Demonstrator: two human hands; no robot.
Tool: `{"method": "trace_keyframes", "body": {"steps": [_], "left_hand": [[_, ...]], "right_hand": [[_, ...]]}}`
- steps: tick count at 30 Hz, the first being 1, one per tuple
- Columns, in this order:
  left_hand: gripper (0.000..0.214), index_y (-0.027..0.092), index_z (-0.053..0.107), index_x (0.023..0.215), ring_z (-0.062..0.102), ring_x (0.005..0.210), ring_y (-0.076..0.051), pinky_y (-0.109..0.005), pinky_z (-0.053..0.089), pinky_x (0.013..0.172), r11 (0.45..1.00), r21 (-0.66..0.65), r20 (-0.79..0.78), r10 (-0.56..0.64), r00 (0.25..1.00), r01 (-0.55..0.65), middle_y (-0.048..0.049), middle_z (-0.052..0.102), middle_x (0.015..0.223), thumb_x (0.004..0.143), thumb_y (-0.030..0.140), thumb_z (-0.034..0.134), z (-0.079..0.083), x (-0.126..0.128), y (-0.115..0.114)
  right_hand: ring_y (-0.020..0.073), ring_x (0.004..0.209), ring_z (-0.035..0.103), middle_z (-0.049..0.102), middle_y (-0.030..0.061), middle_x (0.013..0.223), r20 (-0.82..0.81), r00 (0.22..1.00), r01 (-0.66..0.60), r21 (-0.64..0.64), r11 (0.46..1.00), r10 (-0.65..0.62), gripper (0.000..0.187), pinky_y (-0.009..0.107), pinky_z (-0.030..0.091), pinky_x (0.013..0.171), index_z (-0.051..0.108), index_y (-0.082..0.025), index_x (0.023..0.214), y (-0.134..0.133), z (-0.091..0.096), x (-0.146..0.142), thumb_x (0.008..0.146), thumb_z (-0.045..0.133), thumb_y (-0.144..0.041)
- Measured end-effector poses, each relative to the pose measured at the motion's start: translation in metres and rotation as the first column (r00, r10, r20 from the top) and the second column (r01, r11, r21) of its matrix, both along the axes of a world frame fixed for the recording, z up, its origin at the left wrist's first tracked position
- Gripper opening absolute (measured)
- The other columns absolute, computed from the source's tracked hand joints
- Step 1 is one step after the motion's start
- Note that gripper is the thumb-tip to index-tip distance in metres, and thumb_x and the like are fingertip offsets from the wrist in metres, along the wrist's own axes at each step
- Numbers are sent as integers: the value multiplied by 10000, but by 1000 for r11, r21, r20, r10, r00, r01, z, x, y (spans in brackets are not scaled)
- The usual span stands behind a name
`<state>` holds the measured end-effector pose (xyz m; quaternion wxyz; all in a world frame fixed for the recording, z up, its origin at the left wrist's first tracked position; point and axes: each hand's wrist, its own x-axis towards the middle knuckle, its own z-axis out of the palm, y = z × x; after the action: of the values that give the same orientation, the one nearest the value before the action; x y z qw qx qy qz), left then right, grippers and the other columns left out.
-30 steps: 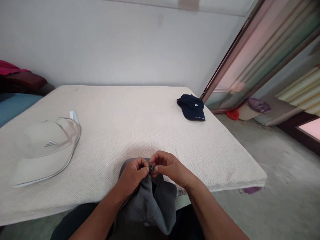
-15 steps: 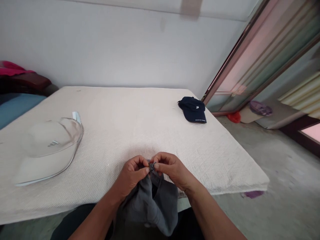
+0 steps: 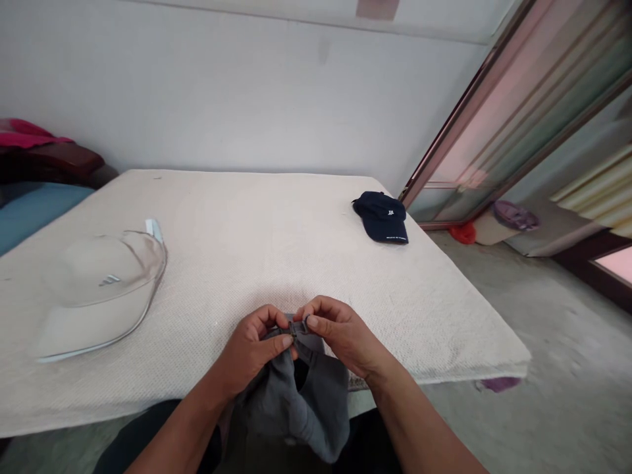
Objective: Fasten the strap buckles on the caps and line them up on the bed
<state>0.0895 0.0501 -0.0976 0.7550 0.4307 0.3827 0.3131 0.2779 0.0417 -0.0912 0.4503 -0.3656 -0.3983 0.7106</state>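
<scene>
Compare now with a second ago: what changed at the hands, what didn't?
The left hand and right hand eased slightly apart, exposing more gray fabric between them. Both keep pinching it; no visible release. Beige cap and navy cap stayed put.

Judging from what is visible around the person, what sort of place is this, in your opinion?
Probably a room in a home, though I cannot be certain: there is a broad surface with a cream cover, a yellowish striped curtain and what looks like a bin.

L hand, R hand, both pinched
</scene>
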Motion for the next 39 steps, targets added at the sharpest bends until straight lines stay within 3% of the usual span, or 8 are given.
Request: {"method": "trace_keyframes", "body": {"steps": [6, 14, 22, 31, 39], "left_hand": [[180, 185, 485, 820, 522, 572, -84, -201, 394, 576, 995, 92, 43, 23, 999, -27, 30, 618, 598, 781, 209, 660, 4, -2, 0], [142, 180, 508, 809, 495, 549, -80, -206, 377, 565, 997, 79, 53, 13, 999, -17, 41, 581, 579, 796, 225, 642, 5, -4, -2], [141, 175, 511, 799, 492, 563, -85, -215, 386, 580, 987, 162, -131, -5, 991, 26, 45, 567, 592, 782, 237, 637, 2, -4, -2], [103, 176, 552, 790, 523, 572, -107, -234, 403, 581, 977, 208, -278, 10, 961, 50, 35, 575, 604, 762, 236, 631, 0, 0, -3], [134, 170, 582, 774, 569, 579, -118, -241, 437, 587, 981, 190, -280, 25, 960, 30, 22, 609, 623, 757, 286, 647, -2, 0, -3]], "right_hand": [[127, 775, 530, 597, 16, 837, -28, 1000, 13, 11, 1000, -13, 118, 269, 396, 754, 641, -181, 823, -1, 4, -2, 767, 691, -272], [141, 788, 527, 604, 30, 854, 49, 999, 11, 15, 1000, -12, 176, 274, 411, 760, 608, -181, 725, -5, 5, -8, 721, 718, -318], [105, 611, 434, 551, 5, 678, 250, 968, -2, -21, 1000, 7, 120, 254, 345, 599, 599, -161, 626, -2, -3, -11, 662, 692, -226], [89, 532, 374, 485, -29, 542, 412, 911, 27, -68, 997, 3, 38, 243, 303, 541, 592, -164, 575, 0, -9, -15, 607, 614, -170], [112, 558, 505, 539, -15, 565, 287, 955, -40, -142, 989, 80, 130, 253, 378, 564, 597, -165, 638, -1, -10, -13, 658, 686, -256]]}}
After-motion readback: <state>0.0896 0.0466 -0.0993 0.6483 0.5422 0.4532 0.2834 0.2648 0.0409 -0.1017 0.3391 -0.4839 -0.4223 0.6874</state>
